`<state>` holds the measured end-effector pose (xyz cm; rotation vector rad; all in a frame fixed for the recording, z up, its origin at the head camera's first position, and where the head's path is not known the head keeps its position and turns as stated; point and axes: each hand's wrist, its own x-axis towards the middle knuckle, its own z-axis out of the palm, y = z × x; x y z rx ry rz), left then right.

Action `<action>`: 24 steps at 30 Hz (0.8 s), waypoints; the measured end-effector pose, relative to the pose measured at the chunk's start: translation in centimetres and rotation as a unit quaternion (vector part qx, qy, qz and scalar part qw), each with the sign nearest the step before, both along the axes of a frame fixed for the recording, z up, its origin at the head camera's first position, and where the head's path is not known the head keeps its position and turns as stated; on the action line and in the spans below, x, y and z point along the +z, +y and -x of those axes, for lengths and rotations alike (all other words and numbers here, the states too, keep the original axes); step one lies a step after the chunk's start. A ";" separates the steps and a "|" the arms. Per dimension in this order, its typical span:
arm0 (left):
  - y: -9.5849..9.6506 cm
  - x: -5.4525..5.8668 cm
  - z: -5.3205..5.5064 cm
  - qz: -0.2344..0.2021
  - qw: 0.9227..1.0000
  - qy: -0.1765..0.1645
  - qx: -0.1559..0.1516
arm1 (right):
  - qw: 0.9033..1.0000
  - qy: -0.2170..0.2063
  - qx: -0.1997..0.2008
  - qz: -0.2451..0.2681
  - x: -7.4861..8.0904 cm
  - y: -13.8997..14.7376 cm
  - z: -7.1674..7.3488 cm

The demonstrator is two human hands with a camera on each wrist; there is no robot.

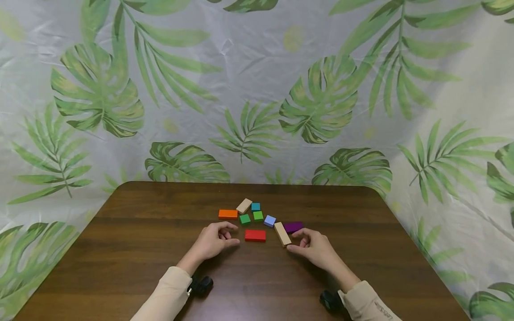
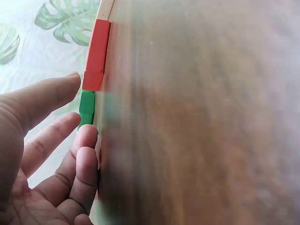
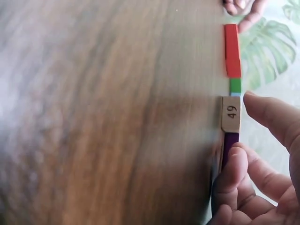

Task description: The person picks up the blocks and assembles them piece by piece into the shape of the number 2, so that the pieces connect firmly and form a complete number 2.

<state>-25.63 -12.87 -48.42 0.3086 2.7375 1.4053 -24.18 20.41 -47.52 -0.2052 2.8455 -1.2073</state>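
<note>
A red block (image 1: 255, 236) lies flat on the dark wooden table, nearest its front among the group. My left hand (image 1: 215, 240) is just left of it, thumb and fingers apart with nothing between them. In the left wrist view, the red block (image 2: 97, 56) and a green block (image 2: 86, 104) stand beyond the fingertips. My right hand (image 1: 315, 247) is beside a plain wooden block (image 1: 283, 234) and a purple block (image 1: 293, 227). The right wrist view shows "49" on the end of the plain block (image 3: 231, 114); whether the fingers touch either block, I cannot tell.
Behind the red block lie an orange block (image 1: 228, 214), another plain block (image 1: 244, 206), a teal block (image 1: 255, 207), two green blocks (image 1: 258, 216) and a light blue block (image 1: 270, 220). A leaf-patterned cloth (image 1: 249, 89) hangs beyond the table's back edge (image 1: 192, 183).
</note>
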 end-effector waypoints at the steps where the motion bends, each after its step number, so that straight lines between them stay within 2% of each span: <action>1: 0.1 0.0 0.1 0.004 1.000 -0.001 0.000 | 1.000 0.000 0.001 -0.001 -0.1 0.0 0.1; 7: 0.8 0.4 0.5 0.035 0.999 0.006 -0.005 | 1.000 0.003 0.001 -0.015 -0.3 -0.2 0.5; 24: 1.5 0.2 0.6 0.045 0.999 0.001 0.002 | 0.999 -0.015 -0.026 -0.023 -0.5 -1.2 0.4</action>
